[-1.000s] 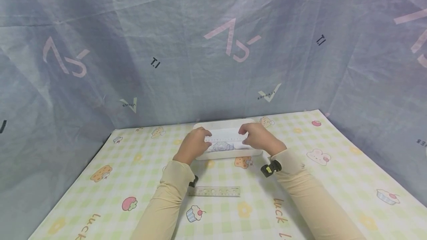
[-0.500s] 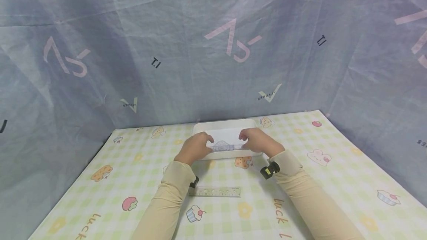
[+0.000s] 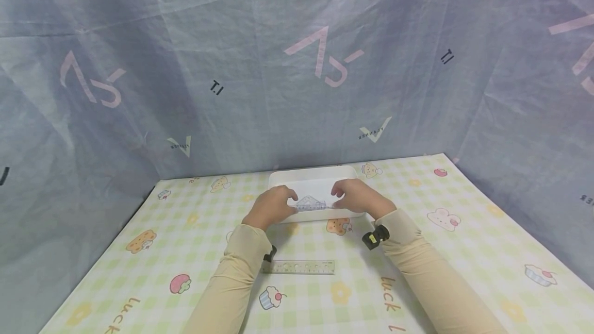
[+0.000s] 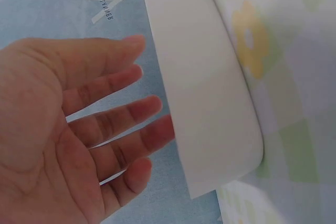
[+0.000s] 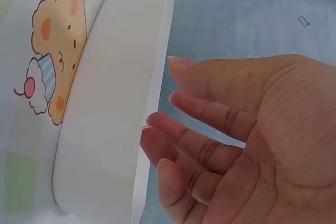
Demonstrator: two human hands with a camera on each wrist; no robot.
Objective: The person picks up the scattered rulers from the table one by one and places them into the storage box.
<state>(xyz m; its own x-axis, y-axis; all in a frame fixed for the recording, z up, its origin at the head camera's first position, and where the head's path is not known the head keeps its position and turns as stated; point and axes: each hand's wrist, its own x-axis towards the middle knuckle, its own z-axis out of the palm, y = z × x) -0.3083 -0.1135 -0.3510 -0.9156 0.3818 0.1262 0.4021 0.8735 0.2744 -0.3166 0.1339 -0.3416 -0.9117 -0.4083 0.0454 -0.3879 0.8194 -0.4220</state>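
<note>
A white rectangular tray [image 3: 313, 174] stands at the far side of the table. Inside it, near its front wall, lies a clear triangular set square [image 3: 310, 202] with printed markings. My left hand [image 3: 275, 204] hovers over the tray's left end, fingers loosely bent; the left wrist view shows nothing between thumb and fingers. Over the right end is my right hand [image 3: 356, 196], relaxed in the same way, its fingertips by the rim in the right wrist view. The tray wall hides its contents from both wrist views. Whether a clear ruler lies under the set square is hard to tell.
A clear ruler [image 3: 298, 267] lies on the checked tablecloth [image 3: 399, 267], nearer me than the tray. Behind the table hangs a grey-blue curtain [image 3: 260, 66]. Dark bands [image 3: 375, 237] circle both wrists.
A clear ruler-like strip with markings spanned the gap between my hands one second ago; half a second ago it had gone from there. My left hand shifted slightly lower and rightward.
</note>
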